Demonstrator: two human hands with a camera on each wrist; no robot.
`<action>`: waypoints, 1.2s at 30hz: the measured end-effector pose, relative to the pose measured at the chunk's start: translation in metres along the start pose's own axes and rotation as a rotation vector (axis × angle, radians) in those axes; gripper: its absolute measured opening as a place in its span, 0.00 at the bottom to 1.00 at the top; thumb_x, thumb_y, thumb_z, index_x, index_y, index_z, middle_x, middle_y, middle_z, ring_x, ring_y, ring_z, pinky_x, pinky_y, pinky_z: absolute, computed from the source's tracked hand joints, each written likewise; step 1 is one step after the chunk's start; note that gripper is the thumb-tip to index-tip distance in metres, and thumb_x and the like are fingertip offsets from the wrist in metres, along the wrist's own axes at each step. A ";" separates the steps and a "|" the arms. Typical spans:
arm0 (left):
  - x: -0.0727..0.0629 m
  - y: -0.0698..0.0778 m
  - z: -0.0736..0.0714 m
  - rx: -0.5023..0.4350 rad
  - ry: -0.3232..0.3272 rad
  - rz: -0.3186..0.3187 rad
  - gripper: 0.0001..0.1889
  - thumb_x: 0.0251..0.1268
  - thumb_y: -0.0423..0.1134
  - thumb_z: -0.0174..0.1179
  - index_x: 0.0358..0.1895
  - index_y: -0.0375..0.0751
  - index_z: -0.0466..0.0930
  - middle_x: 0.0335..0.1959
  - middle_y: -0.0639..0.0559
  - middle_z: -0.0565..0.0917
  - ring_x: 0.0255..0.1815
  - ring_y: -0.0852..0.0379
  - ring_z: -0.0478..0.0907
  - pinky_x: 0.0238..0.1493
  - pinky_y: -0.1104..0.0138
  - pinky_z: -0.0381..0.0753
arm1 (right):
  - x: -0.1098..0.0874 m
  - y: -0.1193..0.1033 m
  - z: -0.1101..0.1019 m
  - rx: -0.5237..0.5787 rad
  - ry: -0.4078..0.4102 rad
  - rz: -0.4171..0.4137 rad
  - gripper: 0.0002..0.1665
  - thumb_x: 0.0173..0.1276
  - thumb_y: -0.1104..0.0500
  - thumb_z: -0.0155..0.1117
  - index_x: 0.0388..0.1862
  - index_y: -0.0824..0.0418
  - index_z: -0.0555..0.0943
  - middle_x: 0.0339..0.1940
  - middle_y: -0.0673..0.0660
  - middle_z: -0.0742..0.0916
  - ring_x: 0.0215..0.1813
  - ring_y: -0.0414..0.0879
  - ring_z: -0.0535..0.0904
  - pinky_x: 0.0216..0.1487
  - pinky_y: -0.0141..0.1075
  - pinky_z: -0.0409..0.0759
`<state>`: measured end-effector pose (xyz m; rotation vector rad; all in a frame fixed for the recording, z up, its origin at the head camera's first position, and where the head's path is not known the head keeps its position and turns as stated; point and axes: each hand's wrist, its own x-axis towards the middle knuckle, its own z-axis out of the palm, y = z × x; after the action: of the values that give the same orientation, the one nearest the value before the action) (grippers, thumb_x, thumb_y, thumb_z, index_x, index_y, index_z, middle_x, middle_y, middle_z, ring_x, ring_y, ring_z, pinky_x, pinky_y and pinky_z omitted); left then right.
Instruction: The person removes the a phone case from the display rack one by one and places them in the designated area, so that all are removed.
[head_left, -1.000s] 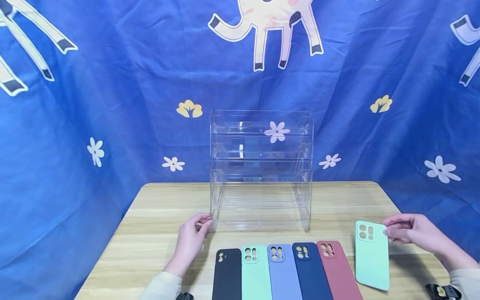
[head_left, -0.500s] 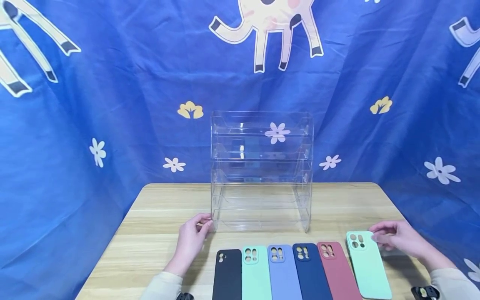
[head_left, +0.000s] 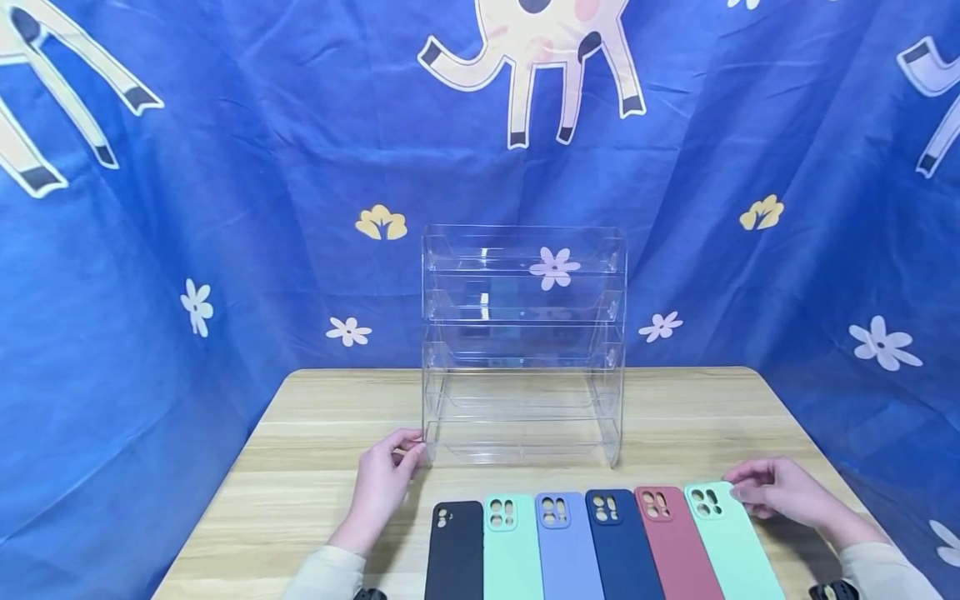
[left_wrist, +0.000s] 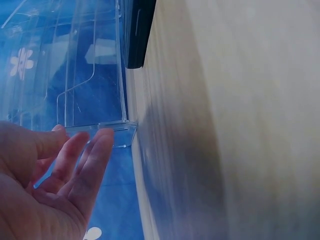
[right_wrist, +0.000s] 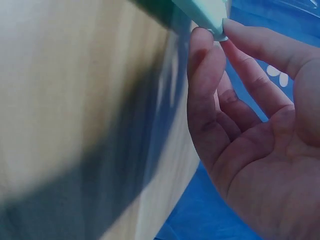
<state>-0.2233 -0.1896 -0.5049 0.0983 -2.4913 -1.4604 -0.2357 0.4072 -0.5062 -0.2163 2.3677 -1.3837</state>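
In the head view my right hand [head_left: 780, 496] pinches the upper right corner of a mint green phone case [head_left: 731, 542] between thumb and fingers. The right wrist view shows the same corner of the mint case [right_wrist: 207, 15] at the fingertips. To its left a red case [head_left: 678, 542], a navy case [head_left: 624, 546], a lavender case [head_left: 570, 550], another mint case [head_left: 513, 554] and a black case [head_left: 455, 550] lie in a row. My left hand [head_left: 382, 479] touches the lower left side of a clear tiered rack [head_left: 522, 454] with its fingertips.
The rack stands mid-table on the wooden table [head_left: 300, 442], its tiers showing the backdrop through them. A blue curtain [head_left: 225, 167] with animal and flower prints hangs behind and on both sides. The near ends of the cases run out of the head view.
My right hand has brought the mint case left and nearer, lowering it from a raised tilt to the right end of the row, beside the red case. My left hand stays at the rack.
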 end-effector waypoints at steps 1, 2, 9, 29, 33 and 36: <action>0.000 0.000 0.000 0.004 0.000 0.001 0.11 0.69 0.28 0.64 0.53 0.36 0.86 0.36 0.44 0.88 0.31 0.47 0.88 0.26 0.72 0.86 | 0.000 0.001 0.001 -0.012 0.009 0.006 0.22 0.72 0.64 0.66 0.55 0.82 0.77 0.34 0.55 0.89 0.30 0.40 0.82 0.30 0.33 0.86; 0.001 0.000 0.000 0.006 0.000 0.004 0.11 0.70 0.28 0.64 0.53 0.36 0.86 0.36 0.44 0.88 0.30 0.48 0.88 0.25 0.72 0.85 | 0.000 0.001 0.002 -0.020 0.014 0.009 0.22 0.73 0.63 0.66 0.55 0.82 0.77 0.35 0.55 0.89 0.30 0.40 0.82 0.30 0.34 0.87; 0.002 -0.001 -0.002 0.014 -0.004 0.002 0.12 0.70 0.29 0.64 0.53 0.35 0.86 0.36 0.44 0.88 0.31 0.48 0.88 0.26 0.72 0.85 | -0.002 0.004 0.010 -0.095 0.086 0.022 0.22 0.71 0.59 0.70 0.54 0.75 0.82 0.37 0.59 0.88 0.30 0.42 0.83 0.30 0.37 0.88; -0.001 0.001 -0.007 0.012 -0.004 0.006 0.11 0.68 0.28 0.65 0.52 0.35 0.86 0.36 0.44 0.87 0.32 0.48 0.89 0.28 0.73 0.87 | -0.003 -0.006 0.042 -0.487 0.396 -0.025 0.24 0.64 0.46 0.77 0.53 0.58 0.86 0.42 0.52 0.91 0.32 0.35 0.79 0.30 0.30 0.78; -0.002 0.002 -0.012 0.024 -0.020 -0.006 0.11 0.69 0.29 0.65 0.52 0.36 0.86 0.38 0.44 0.87 0.34 0.48 0.90 0.31 0.74 0.87 | -0.009 -0.023 0.052 -0.612 0.491 -0.019 0.35 0.64 0.35 0.74 0.59 0.58 0.84 0.46 0.56 0.91 0.38 0.45 0.84 0.33 0.40 0.83; -0.003 0.005 -0.017 0.084 -0.009 -0.014 0.11 0.71 0.32 0.65 0.53 0.39 0.87 0.40 0.46 0.88 0.34 0.50 0.89 0.32 0.72 0.87 | -0.012 -0.036 0.063 -0.681 0.576 -0.058 0.36 0.63 0.36 0.75 0.60 0.59 0.83 0.49 0.61 0.89 0.43 0.54 0.86 0.37 0.52 0.85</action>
<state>-0.2160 -0.2010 -0.4935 0.1241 -2.5643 -1.3647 -0.2018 0.3423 -0.4994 -0.0658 3.2755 -0.6512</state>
